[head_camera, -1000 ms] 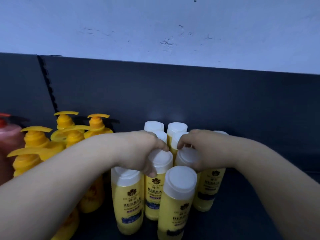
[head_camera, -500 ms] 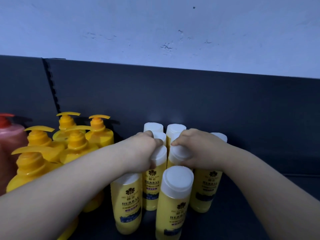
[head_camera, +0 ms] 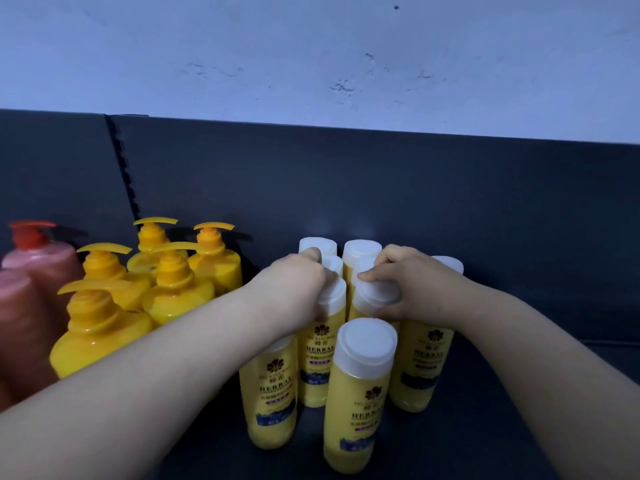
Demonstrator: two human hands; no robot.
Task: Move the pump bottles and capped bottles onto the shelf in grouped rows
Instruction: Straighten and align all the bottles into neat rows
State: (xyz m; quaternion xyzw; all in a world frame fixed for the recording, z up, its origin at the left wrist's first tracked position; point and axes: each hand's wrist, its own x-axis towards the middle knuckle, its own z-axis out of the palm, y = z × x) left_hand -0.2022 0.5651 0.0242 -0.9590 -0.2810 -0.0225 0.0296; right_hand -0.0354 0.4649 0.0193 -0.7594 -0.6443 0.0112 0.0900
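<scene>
Both hands are working in the middle of the capped bottles [head_camera: 360, 393] right now, a tight cluster of yellow bottles with white caps standing upright on the dark shelf [head_camera: 519, 410]. The left hand [head_camera: 294, 292] is curling over the white cap of a bottle in the second row, fingers closed down around the cap and the bottle's neck. The right hand [head_camera: 408, 285] is gripping the neighbouring bottle's white cap [head_camera: 375, 299], thumb pressing on its near side and fingers wrapping over the top. The two held bottles are standing side by side, nearly touching, with more capped bottles behind them against the dark back panel [head_camera: 381, 185] and three more in front, the nearest one sitting just below the right hand. Off to the left, the yellow pump bottles [head_camera: 173, 292] are standing in their own group, and beyond them pink pump bottles [head_camera: 31, 289] with a red pump are crowding the frame's left edge.
</scene>
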